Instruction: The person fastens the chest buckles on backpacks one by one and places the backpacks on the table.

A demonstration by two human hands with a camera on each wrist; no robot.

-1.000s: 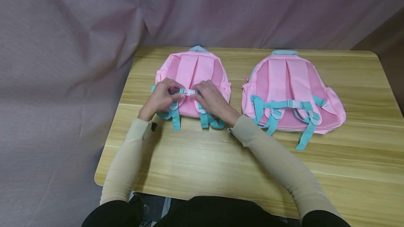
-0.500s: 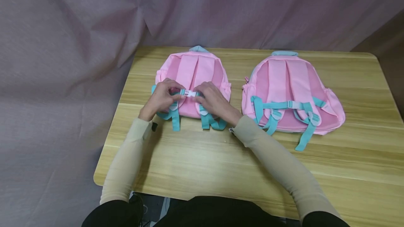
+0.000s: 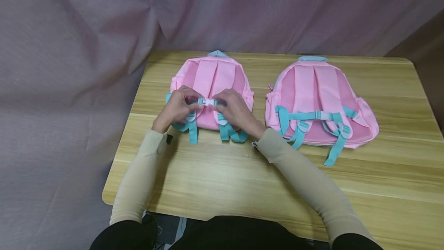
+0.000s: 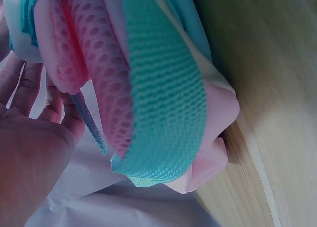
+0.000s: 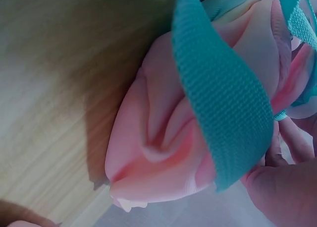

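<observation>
A pink backpack (image 3: 226, 74) lies with its shoulder straps up on the left part of the table. Across it runs a teal chest strap with a white side-release buckle (image 3: 208, 102). My left hand (image 3: 178, 105) pinches the strap end of the buckle from the left, thumb below and fingers above. From the other side my right hand (image 3: 233, 105) pinches the opposite end. The buckle's middle shows between the fingertips, its two halves in line. In the left wrist view a teal webbing strap (image 4: 166, 93) hides the buckle; another teal strap (image 5: 225, 98) crosses the right wrist view.
A second pink backpack (image 3: 320, 88) lies to the right, straps up, its own chest strap buckled with a white buckle (image 3: 323, 115). Both rest on a wooden table (image 3: 215, 176). A greyish-purple curtain (image 3: 243, 10) hangs behind and to the left.
Both hands stay at the buckle. The right hand shifted slightly towards the near edge and right, then back up a little; the white part showing between the fingers lengthened, then shortened slightly.
</observation>
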